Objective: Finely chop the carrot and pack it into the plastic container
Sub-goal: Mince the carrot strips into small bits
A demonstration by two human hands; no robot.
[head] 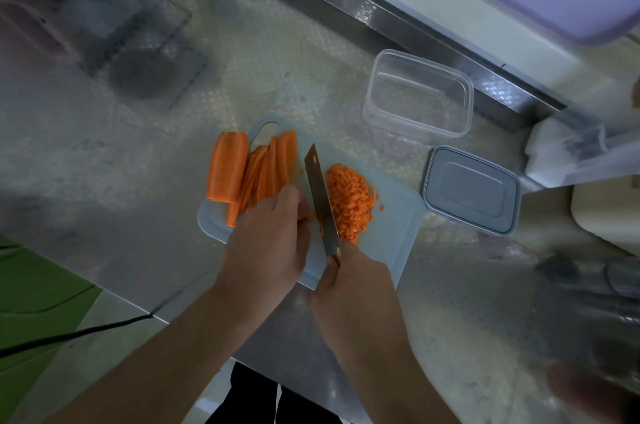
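Chopping carrot on a pale cutting board (394,216)

The right hand (360,288) grips a knife (320,197) beside a heap of diced carrot (349,202); the left hand (268,240) presses carrot strips (263,171). An open clear plastic container (417,93) and its grey lid (472,190) sit beyond the board.

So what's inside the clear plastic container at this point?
Nothing visible: the clear plastic container looks empty, its base showing through. The chopped carrot is still piled on the cutting board, and the lid lies beside it. No part of the interior is covered.
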